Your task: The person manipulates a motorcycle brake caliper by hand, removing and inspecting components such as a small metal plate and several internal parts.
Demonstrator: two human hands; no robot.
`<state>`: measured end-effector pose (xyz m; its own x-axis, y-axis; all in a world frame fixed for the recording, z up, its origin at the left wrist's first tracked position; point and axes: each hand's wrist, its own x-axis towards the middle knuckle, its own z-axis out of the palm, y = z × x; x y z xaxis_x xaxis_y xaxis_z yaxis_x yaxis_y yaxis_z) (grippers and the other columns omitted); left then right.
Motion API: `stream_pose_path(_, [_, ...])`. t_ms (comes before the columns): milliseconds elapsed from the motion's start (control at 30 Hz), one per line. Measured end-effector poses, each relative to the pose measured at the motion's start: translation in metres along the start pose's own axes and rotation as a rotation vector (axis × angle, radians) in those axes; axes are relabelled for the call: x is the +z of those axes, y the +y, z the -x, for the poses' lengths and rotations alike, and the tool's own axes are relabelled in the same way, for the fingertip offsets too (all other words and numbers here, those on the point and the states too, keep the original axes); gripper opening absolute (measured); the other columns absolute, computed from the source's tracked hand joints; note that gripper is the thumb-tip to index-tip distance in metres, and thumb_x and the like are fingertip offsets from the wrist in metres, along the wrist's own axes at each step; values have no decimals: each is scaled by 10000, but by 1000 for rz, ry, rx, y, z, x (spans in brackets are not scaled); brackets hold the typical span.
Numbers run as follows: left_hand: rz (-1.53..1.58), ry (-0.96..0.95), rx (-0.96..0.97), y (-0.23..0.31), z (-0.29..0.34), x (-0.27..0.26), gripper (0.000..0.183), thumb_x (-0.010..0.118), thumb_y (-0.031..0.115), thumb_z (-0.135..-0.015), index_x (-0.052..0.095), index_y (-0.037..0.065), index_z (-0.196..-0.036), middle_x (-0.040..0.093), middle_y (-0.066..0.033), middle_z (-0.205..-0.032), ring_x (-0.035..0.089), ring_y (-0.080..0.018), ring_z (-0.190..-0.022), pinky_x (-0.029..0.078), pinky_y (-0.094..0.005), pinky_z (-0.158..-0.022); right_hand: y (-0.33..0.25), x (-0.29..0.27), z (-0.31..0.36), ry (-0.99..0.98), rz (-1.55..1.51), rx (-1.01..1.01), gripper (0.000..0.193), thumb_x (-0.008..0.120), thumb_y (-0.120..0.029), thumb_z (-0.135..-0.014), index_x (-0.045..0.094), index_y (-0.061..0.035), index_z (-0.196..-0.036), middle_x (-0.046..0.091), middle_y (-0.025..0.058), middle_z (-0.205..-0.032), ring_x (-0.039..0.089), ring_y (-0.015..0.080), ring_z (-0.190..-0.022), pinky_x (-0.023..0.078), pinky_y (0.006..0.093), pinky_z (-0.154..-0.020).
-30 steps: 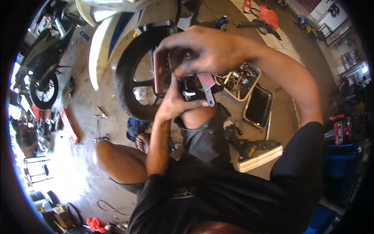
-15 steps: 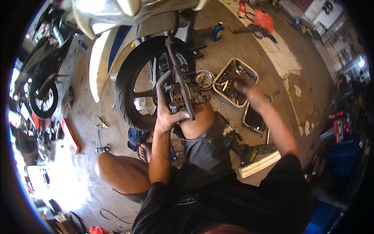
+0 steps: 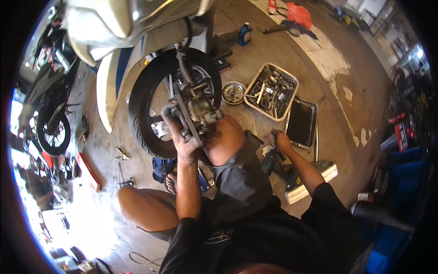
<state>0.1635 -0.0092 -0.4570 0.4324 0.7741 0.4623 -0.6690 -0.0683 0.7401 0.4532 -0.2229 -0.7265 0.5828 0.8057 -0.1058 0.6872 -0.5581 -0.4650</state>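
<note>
My left hand (image 3: pixel 181 139) is closed round a long, flat metal arm that carries a grimy brake caliper (image 3: pixel 200 109). This assembly sits beside the motorcycle's black-tyred wheel (image 3: pixel 139 109), above my bent knee. On the right, my right hand (image 3: pixel 279 140) is low over the floor with its fingers curled, just beyond the nose of a green and black cordless power tool (image 3: pixel 270 165). Something small and dark shows at those fingertips, too indistinct to name.
A tray of sockets and tools (image 3: pixel 296 86) and a round dish of small parts (image 3: pixel 234 101) stand beyond my right hand. Nearby lie a black shallow tray (image 3: pixel 302 123) and a white block (image 3: pixel 296 195). Farther off stands a blue bottle (image 3: pixel 244 35).
My right hand has come back from over the tool tray, down to the power tool's nose. My left hand stays on the metal arm, which looks tilted slightly differently. The view has shifted somewhat.
</note>
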Motion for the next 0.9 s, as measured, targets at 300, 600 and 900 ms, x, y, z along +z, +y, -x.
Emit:
stream_pose_path(300, [-337,177,-14,31,-15,46,861,876,154,-640,343,67,-1311,426,-95,-1227,452,-219,-1152,418,-349,-975,47,81,-24,11,-122,-18,256,588,-161,-860,601,-32,-1081,645,250,-1006,630,422,-951,513,482,-794])
stream_pose_path(600, [-554,77,236,21,-25,55,880,911,238,-622,381,46,-1298,417,-124,-1264,460,-252,-1195,415,-388,-1013,34,45,-31,270,0,22,215,643,-155,-841,652,0,-989,678,197,-957,657,367,-884,520,420,-755])
stream_pose_path(900, [-556,42,275,22,-28,61,899,915,214,-602,363,49,-1292,366,-188,-1292,413,-327,-1225,396,-438,-1024,-240,-188,4,514,-967,-426,436,622,-74,-922,455,31,-1311,573,139,-1244,562,207,-1143,434,333,-1005])
